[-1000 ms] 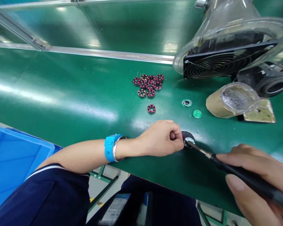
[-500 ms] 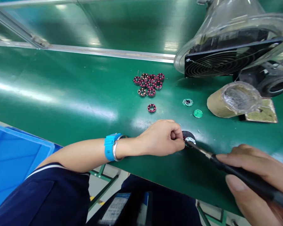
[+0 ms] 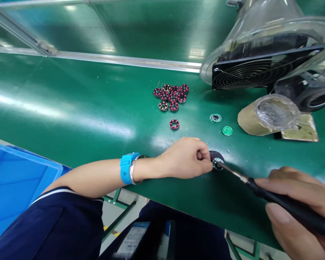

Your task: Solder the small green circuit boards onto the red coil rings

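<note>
Your right grip [image 3: 298, 189] is holding a black-handled tool [image 3: 276, 198], its long axis slanting far and left onto the small round board [image 3: 220, 160] at the desk [image 3: 83, 108], while your left grip [image 3: 185, 159], the nearer, is pinching by the board's left edge, contents hidden.

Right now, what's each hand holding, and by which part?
Right hand: the iron, by its black handle. Left hand: fingertips at the left edge of the round board; can't tell what they grip.
</note>
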Demonstrator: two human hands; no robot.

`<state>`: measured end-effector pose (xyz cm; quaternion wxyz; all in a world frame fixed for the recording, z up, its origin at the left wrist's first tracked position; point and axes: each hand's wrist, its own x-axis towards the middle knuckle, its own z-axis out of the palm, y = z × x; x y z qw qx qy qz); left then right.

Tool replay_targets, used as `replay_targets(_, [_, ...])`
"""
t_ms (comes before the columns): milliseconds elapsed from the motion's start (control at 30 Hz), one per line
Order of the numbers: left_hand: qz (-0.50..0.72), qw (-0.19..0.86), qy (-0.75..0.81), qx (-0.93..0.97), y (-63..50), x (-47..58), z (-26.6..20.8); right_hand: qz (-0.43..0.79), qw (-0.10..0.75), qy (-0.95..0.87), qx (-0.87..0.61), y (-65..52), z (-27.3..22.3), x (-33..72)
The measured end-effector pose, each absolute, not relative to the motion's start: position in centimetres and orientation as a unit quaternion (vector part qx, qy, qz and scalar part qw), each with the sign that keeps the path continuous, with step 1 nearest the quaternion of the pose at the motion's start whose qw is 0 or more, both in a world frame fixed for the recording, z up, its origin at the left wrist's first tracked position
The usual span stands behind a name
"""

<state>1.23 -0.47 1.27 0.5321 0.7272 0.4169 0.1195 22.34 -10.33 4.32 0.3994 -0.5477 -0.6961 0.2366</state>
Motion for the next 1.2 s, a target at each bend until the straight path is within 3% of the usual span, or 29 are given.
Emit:
replay_targets(400, [0.132, 0.538, 0.411, 0.724, -0.4, 1.2, 1.1, 0.16, 0.402, -0.703, -0.565, -9.2, 3.8, 22.8])
replay_targets(500, [0.137, 0.551, 0.41, 0.714, -0.5, 1.1, 1.1, 0.076, 0.443, -0.667, -0.594, -8.8, 2.6, 21.8])
replay_targets(567, [0.14, 0.559, 0.411, 0.707, -0.6, 1.0, 1.0, 0.047, 0.417, -0.704, -0.573, -8.5, 1.8, 21.2])
replay_targets(733, [0.15, 0.574, 0.408, 0.694, -0.6, 1.0, 0.9, 0.094, 0.353, -0.772, -0.52, -8.0, 0.9, 20.7])
replay_targets(1200, [0.198, 0.613, 0.38, 0.663, -0.9, 0.8, 0.4, 0.106, 0.348, -0.772, -0.522, -7.9, 0.3, 20.4])
